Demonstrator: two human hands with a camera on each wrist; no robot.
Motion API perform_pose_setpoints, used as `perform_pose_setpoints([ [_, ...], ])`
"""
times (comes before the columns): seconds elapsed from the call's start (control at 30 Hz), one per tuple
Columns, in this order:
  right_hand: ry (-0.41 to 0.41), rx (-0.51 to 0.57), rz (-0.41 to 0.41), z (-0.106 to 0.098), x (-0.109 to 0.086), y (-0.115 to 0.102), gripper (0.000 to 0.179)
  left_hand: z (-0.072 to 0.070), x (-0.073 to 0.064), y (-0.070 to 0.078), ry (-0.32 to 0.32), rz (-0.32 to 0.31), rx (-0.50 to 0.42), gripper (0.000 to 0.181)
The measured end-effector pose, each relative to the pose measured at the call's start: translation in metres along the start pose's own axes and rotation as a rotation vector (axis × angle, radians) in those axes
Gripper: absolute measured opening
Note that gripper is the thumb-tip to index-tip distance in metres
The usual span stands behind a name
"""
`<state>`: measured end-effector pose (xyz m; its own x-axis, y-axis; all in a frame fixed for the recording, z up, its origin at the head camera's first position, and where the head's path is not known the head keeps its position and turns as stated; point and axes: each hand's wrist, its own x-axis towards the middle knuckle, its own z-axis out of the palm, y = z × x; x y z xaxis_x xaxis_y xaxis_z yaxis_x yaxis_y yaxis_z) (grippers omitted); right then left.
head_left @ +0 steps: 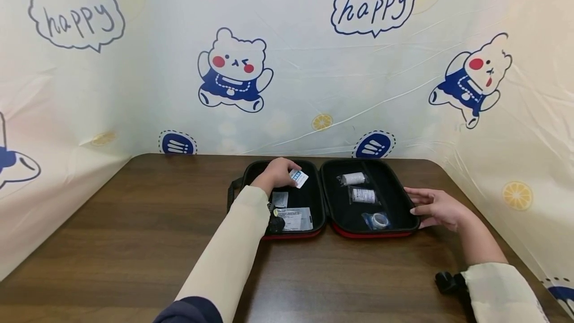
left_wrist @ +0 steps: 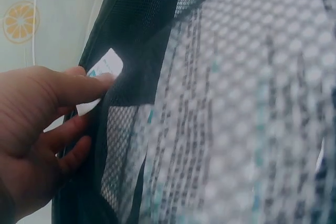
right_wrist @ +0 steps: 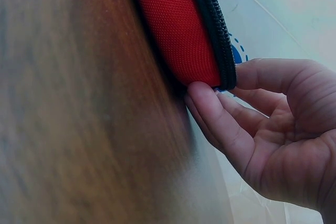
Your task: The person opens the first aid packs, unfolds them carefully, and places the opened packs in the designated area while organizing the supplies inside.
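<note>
A black zip case with red sides [right_wrist: 176, 30], like a first-aid kit, lies unfolded on the table. Over its left half [head_left: 317, 203], my left hand [head_left: 279, 172] pinches a small white packet with blue print [head_left: 299, 178]. Beneath that hand, white packets [head_left: 293, 219] lie in the left half, and the left wrist view shows black mesh [left_wrist: 236, 108] over printed ones. My right hand [head_left: 437, 208] grips the right half's outer edge, with fingertips at the zip rim and red side. Two wrapped white rolls [head_left: 354, 178] and a bagged ring-shaped roll [head_left: 379, 221] lie in the right half.
The case stands near the far edge of the brown wooden table [head_left: 134, 243], with its carry handle [head_left: 231, 193] on the left. A printed sheet [head_left: 296, 39] with bears and lemon slices hangs behind and at both sides.
</note>
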<state>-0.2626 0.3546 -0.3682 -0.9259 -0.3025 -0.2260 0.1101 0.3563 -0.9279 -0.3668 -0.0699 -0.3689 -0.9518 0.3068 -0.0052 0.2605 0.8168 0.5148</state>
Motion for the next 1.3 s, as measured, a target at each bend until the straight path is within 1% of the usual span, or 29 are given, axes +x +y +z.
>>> perform_pose_setpoints([
  [0.13,0.002,0.001,0.007,0.001,0.001,0.001,0.072,-0.004,-0.002,-0.004,0.026,0.02,-0.041,0.036],
  [0.27,0.005,-0.001,0.009,0.001,0.001,0.002,0.072,-0.01,-0.006,-0.008,0.039,0.023,-0.107,0.034],
  [0.57,0.006,-0.008,0.012,0.002,0.0,0.001,0.072,-0.027,-0.019,-0.02,0.047,-0.038,-0.281,0.034],
  [0.67,0.003,-0.006,0.011,0.002,0.0,0.001,0.072,-0.032,-0.024,-0.022,0.051,-0.045,-0.301,0.034],
  [0.8,0.003,-0.008,0.01,0.002,0.001,0.001,0.072,-0.038,-0.029,-0.025,0.053,-0.051,-0.294,0.035],
  [1.0,0.006,-0.007,0.01,0.002,-0.001,0.001,0.072,-0.046,-0.035,-0.024,0.049,-0.062,-0.33,0.036],
  [1.13,0.006,-0.005,0.011,0.002,-0.002,0.0,0.072,-0.049,-0.04,-0.024,0.036,-0.052,-0.349,0.036],
  [1.3,0.001,-0.003,0.012,0.002,-0.001,0.001,0.072,-0.051,-0.044,-0.03,0.032,-0.048,-0.374,0.036],
])
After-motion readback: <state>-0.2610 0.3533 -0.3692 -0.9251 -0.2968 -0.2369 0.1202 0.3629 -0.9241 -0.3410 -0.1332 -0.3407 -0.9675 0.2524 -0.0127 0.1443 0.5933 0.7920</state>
